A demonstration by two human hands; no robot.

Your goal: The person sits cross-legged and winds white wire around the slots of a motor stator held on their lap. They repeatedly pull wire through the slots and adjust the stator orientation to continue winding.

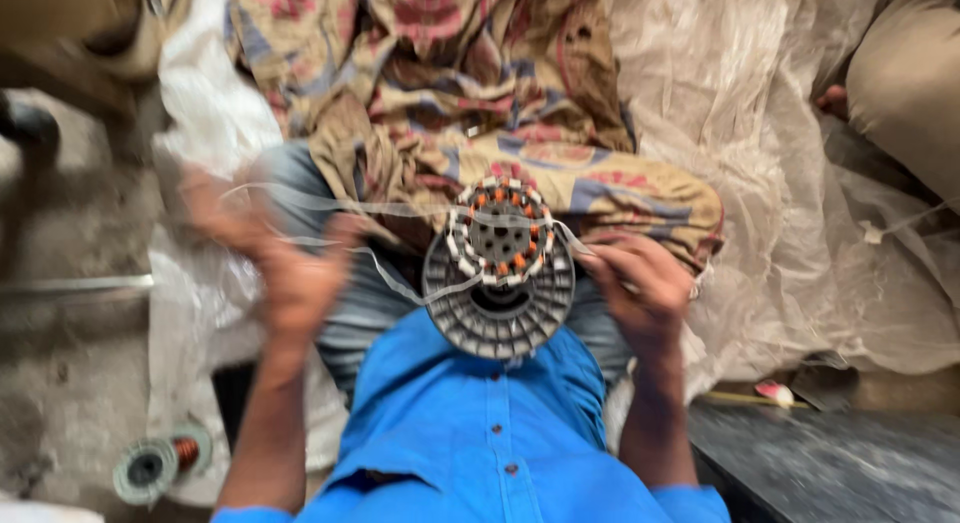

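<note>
A round grey metal stator [498,283] with copper coils and white insulating slots rests on my lap, above my blue shirt. My left hand [285,268] is blurred with motion, left of the stator, pulling a thin white tape [390,273] that runs from the stator's rim. My right hand [645,288] is at the stator's right edge, fingers closed on the other end of the tape. The tape loops across the top of the coils.
A patterned cloth [470,83] covers my legs beyond the stator. Crumpled translucent plastic sheet [790,213] lies to the right. A spool of copper wire [160,463] sits on the floor at lower left. Another person's leg [905,73] is at upper right.
</note>
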